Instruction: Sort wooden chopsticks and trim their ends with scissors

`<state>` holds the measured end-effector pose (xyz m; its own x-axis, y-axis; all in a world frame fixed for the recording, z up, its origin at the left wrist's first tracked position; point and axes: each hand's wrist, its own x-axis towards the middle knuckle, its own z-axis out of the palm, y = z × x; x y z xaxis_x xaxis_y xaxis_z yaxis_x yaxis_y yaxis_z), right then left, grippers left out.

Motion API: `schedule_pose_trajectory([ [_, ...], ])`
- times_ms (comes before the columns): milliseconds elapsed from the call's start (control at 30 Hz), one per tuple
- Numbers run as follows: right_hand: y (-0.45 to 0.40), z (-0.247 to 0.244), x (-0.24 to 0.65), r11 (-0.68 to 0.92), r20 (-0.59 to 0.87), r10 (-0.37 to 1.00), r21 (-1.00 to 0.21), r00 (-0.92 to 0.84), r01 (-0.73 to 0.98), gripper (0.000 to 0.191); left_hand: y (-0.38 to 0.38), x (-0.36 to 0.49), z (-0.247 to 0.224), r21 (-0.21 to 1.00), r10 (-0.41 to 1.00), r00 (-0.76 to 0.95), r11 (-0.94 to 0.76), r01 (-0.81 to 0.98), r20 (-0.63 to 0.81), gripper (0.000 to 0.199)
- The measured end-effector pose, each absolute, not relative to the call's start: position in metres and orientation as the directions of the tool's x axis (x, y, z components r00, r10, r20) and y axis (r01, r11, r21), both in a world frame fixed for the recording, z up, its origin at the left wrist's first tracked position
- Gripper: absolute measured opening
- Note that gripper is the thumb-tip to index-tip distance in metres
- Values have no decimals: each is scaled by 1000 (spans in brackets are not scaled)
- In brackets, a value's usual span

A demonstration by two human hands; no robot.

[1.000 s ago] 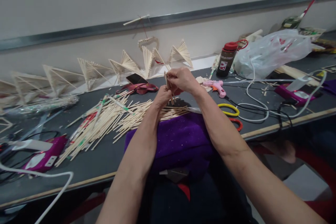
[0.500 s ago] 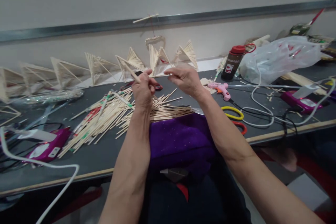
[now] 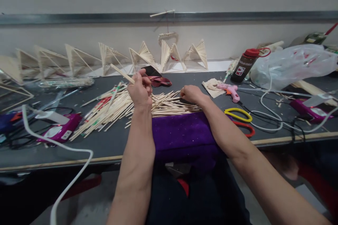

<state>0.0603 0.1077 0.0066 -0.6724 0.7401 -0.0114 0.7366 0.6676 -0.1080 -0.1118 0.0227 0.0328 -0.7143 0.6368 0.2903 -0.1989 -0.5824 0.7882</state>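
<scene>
Dark table (image 3: pixel 105 149), the biggest thing here, runs under and past both hands: left grip (image 3: pixel 140 88), right grip (image 3: pixel 191 95). Row of fanned stick structures (image 3: pixel 144 58) stands along its far edge, beyond both grips and reaching well to the left of the left one. Clear plastic bag (image 3: pixel 293 65), bulging, well off to the right of the right grip. Purple cloth (image 3: pixel 182 133) on the near side of both, between the forearms. Pile of loose wooden sticks (image 3: pixel 166 104) spreads from left of the left grip across to directly below the right. Dark bottle (image 3: pixel 244 66), red-capped, beyond and right of the right grip; pink glue gun (image 3: pixel 230 90) nearer, on the same side. Looped handles (image 3: pixel 239 114), one yellow, one red, nearer and to the right; the rest hidden by the right forearm. Left grip: fingers curled closed round a few pale sticks (image 3: pixel 120 73), tips slanting up and left; count unclear. Right grip: fingers bent down at the pile's far edge; cannot tell how wide, or whether anything is pinched.
</scene>
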Motion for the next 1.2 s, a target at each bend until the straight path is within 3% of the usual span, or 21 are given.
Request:
schedule_pose_trajectory([
  [367, 112, 4, 65, 648, -37, 757, -87, -652, 757, 30, 23, -112, 27, 801, 645, -714, -564, -203, 272, 21],
  [600, 113, 7, 69, 638, -48, 763, -104, -644, 763, 20, 25, -109, 25, 809, 675, -690, -543, -224, 262, 21],
  [833, 129, 7, 89, 651, 107, 749, -305, -654, 695, 22, 25, -104, 25, 811, 687, -676, -540, -226, 269, 22],
  [967, 122, 10, 85, 640, 144, 716, -525, -683, 561, 24, 25, -103, 24, 818, 702, -656, -530, -223, 276, 22],
  [1100, 113, 12, 77, 495, 97, 716, -769, -692, 404, 25, 25, -99, 22, 849, 769, -582, -472, -237, 265, 22],
  [1200, 108, 13, 71, 392, 122, 717, -885, -686, 252, 18, 25, -95, 21, 871, 811, -521, -434, -229, 267, 25],
])
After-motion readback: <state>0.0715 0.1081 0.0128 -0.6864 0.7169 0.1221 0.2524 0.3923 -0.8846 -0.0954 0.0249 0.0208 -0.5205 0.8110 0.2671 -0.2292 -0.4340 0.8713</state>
